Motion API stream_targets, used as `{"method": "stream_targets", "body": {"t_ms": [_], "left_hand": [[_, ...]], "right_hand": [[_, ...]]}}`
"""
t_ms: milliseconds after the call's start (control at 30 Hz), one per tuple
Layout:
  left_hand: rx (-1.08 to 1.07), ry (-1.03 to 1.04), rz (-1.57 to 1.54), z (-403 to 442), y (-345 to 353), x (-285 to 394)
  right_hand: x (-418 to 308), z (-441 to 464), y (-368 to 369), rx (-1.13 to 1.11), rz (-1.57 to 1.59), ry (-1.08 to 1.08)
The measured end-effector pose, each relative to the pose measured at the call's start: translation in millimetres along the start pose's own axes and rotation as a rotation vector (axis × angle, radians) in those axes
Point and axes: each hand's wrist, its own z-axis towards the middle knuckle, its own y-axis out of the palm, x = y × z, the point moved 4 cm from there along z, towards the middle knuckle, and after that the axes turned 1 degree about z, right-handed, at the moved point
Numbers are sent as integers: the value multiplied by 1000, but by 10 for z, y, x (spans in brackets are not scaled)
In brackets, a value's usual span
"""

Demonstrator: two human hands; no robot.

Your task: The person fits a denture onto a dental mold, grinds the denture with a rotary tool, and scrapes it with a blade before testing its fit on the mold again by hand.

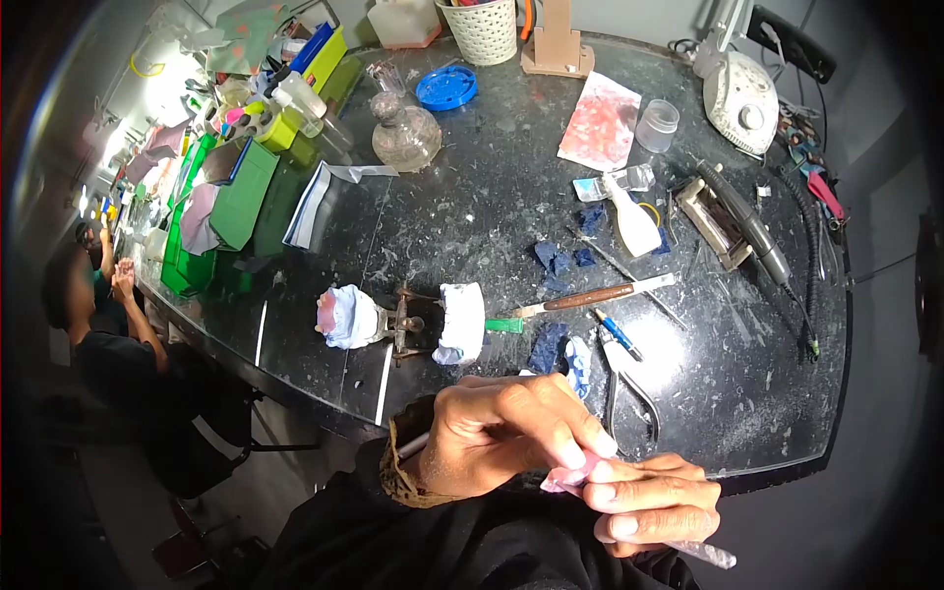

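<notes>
Pinched pink piece (564, 479) narrowly between left hand (511, 425) and right hand (661, 500). Seemed light, perhaps fragile; suited edge holding.

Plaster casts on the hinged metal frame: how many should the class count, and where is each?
2. One cast, with a pink patch, sits at the picture-left end of the metal frame; the white cast sits at its right end. None seems hidden.

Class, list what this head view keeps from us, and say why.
Head view throughout:
Pink piece: full shape, covered by the left hand and right hand.
Tool: its other end, behind the hands.
Basket: its contents, cut off by the upper edge.
Person at left: anything held, too small.
</notes>
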Motion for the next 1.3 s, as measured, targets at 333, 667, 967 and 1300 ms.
{"method": "stream_targets", "body": {"t_ms": [333, 667, 967, 1300], "left_hand": [[-12, -34, -51, -25, 19, -65], [-13, -106, -202, -64, 57, -138], [0, -108, -239, -109, 96, -195], [44, -96, -269, -178, 136, -277]], "right_hand": [[-77, -33, 95, -19, -190, -70], [-57, -166, 237, 72, -414, -179], [-64, -209, 309, 153, -415, -104], [28, -241, 373, 300, -607, -346]]}}
